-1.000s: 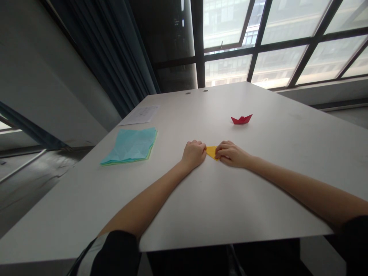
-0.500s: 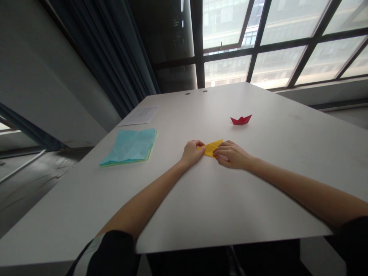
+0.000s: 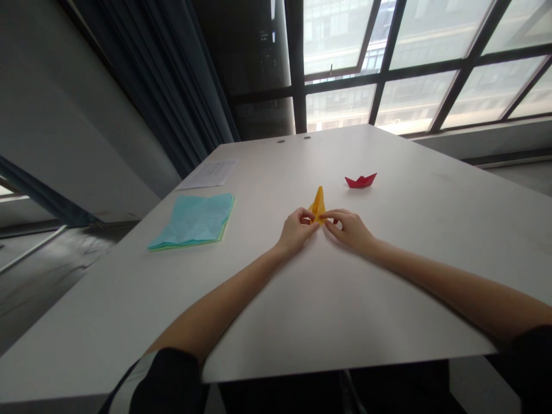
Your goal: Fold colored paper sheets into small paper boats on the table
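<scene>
A folded piece of yellow paper [image 3: 318, 202] stands with its narrow point upward, pinched at its lower part between both hands. My left hand [image 3: 297, 229] grips its left side, thumb toward the near edge. On the other side my right hand [image 3: 348, 229] pinches the paper between thumb and fingers. The paper's lower part is partly hidden by the fingertips. Beyond my right hand, a red paper boat [image 3: 361, 181] sits upright on the white table [image 3: 276, 310].
To the left lies a stack of creased coloured sheets [image 3: 194, 218], light blue on top with green beneath. A printed white sheet [image 3: 209, 174] rests behind it near the table's left edge. Windows [image 3: 340, 106] and a dark curtain [image 3: 172, 86] stand beyond the table.
The yellow paper has turned from lying flat and slanted to standing with its point up. Both hands have come closer together around it.
</scene>
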`<state>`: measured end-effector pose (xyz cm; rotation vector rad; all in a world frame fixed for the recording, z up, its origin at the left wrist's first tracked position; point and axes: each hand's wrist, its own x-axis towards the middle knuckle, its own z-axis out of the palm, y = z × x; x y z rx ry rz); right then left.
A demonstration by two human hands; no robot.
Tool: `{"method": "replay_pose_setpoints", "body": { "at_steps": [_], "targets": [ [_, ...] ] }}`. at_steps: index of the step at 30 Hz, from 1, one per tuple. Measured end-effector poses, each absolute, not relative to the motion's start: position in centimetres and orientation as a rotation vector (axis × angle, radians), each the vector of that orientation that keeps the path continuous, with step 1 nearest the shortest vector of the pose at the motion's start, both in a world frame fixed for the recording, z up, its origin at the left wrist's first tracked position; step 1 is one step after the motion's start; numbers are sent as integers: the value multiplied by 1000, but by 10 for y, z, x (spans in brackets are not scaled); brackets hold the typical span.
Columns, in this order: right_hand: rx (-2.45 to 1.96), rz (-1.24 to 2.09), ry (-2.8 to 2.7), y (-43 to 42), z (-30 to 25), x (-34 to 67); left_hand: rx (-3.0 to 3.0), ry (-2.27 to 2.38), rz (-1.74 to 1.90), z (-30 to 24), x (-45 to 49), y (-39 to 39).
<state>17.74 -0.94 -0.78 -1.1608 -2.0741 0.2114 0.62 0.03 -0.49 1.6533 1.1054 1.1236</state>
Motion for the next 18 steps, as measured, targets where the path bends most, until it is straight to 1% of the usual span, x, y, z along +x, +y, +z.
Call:
{"method": "replay_pose_setpoints", "body": {
  "at_steps": [3, 6, 8, 18],
  "targets": [
    [-1263, 443, -1893, -13, -5, 172, 1706, 1051, 1119, -4, 9, -4],
    [-1192, 711, -1712, -13, -5, 170, 1655, 976, 1125, -3, 11, -6],
    [-1165, 803, -1641, -12, -5, 169, 1570, 930, 1145, -3, 12, -6],
    [-1098, 779, -1750, -17, -4, 169, 1157, 888, 1125, -4, 14, 1]
  ]
}}
